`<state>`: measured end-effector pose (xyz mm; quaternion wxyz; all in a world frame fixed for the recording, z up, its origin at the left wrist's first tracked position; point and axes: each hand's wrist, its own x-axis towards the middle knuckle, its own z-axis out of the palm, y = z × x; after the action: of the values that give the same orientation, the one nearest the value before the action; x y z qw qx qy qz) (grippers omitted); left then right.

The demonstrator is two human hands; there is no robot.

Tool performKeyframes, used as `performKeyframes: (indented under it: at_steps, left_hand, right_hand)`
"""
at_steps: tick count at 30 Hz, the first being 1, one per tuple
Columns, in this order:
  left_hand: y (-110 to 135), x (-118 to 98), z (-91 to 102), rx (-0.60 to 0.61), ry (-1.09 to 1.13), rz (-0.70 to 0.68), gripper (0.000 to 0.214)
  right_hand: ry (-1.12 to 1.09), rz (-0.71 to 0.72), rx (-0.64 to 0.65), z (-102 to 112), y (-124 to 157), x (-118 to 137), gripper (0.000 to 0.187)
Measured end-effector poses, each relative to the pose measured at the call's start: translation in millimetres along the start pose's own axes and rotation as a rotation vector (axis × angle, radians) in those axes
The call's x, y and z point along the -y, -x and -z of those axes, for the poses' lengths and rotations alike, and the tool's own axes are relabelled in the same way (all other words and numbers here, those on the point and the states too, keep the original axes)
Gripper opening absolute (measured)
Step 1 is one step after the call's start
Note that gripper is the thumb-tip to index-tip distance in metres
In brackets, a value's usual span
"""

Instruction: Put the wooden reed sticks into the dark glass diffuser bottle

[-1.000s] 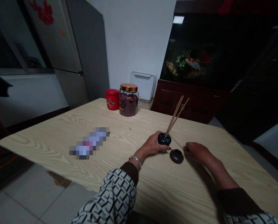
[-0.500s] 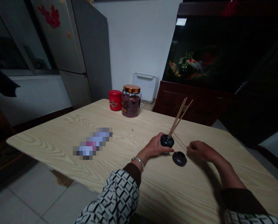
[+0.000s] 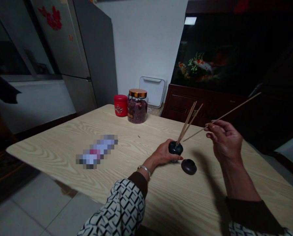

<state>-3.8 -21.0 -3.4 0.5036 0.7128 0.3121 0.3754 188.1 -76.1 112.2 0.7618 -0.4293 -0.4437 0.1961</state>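
Fingers of the right hand [image 3: 225, 141] are pinching a loose stick [image 3: 235, 109], gripping it nearer its lower end than its upper one. Left hand [image 3: 163, 152] is curling around a dark bottle [image 3: 176, 149] from its left side, thumb crossing the front, lower right of frame centre. Key relation: bottle is sitting left of and a bit lower in frame than the right hand; loose stick's long axis is running diagonally, upper right down to lower left, with its low tip pointing at the bottle mouth. That tip is showing just right of the mouth; cannot tell if it is touching. Left hand is lying nearer the tip; right hand is controlling the stick.

Upright sticks [image 3: 185, 124] are standing in the bottle, leaning toward upper right, steeper than the loose one. Dark round cap [image 3: 188, 167] is resting on the table [image 3: 63, 136] just below and right of the bottle, between the hands. Bracelet [image 3: 144, 170] is circling the left wrist.

Farther out: small dark scrap [image 3: 139, 136] is lying near frame centre; pixelated item [image 3: 97, 150] is lying left of it, identity unclear. Red canister [image 3: 120, 106] and glass jar [image 3: 137, 110] are standing side by side at the table's far edge. Fish tank [image 3: 210, 49] is filling upper right, fridge [image 3: 97, 55] upper left.
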Motion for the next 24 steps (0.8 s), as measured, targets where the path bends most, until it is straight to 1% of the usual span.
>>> performKeyframes:
  at_steps: [2,4,8,11,14,17,21,22,24]
  left_hand:
    - [0.2,0.3,0.0,0.001,0.009,-0.002,0.074]
    - [0.5,0.4,0.1,0.004,0.015,-0.008,0.075]
    - [0.6,-0.1,0.5,0.008,0.012,-0.013,0.077]
    - [0.6,-0.7,0.8,0.008,0.0,-0.007,0.075]
    - [0.5,-0.5,1.2,0.004,-0.023,-0.02,0.074]
    - [-0.2,1.1,1.4,0.004,-0.038,-0.03,0.074]
    - [-1.6,3.8,0.8,0.01,-0.03,-0.031,0.073]
    - [-1.9,4.1,0.6,0.008,-0.026,-0.032,0.072]
    - [-2.1,4.4,0.3,0.011,-0.021,-0.034,0.072]
  right_hand:
    - [0.057,0.067,0.039,-8.0,2.7,-1.1,0.025]
    - [0.136,0.104,0.091,-12.7,5.3,-3.2,0.024]
    - [0.237,0.122,0.153,-17.3,10.8,-6.3,0.024]
    - [0.276,0.102,0.209,-18.7,15.1,-10.3,0.025]
    - [0.316,0.047,0.296,-18.7,19.9,-18.3,0.027]
    - [0.43,0.014,0.379,-17.9,25.7,-28.6,0.025]
    - [0.57,0.022,0.486,-15.4,34.8,-43.3,0.022]
    - [0.587,0.016,0.499,-14.3,37.4,-47.1,0.023]
    - [0.624,-0.004,0.484,-11.1,43.1,-54.1,0.029]
